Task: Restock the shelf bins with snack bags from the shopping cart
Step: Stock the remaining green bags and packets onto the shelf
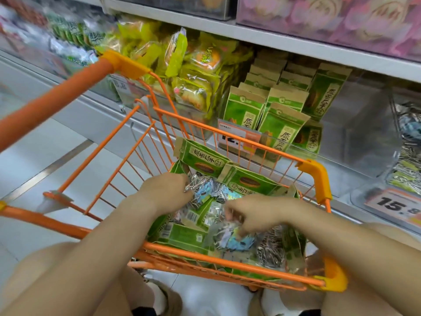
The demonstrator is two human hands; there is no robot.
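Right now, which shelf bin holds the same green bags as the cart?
The middle bin, behind the cart's far rim: its green bags stand upright. The left bin holds yellow packs, the right bin silver ones.

— Cart colour? 
— Orange wire, yellow corners. 
— The bags under the hands? 
— Green-and-tan packets with dark lettering, plus silver foil bags (blue patches). Beyond the hands, yellow-green packs.

Snack bags lie in the cart, before the shelf bins.
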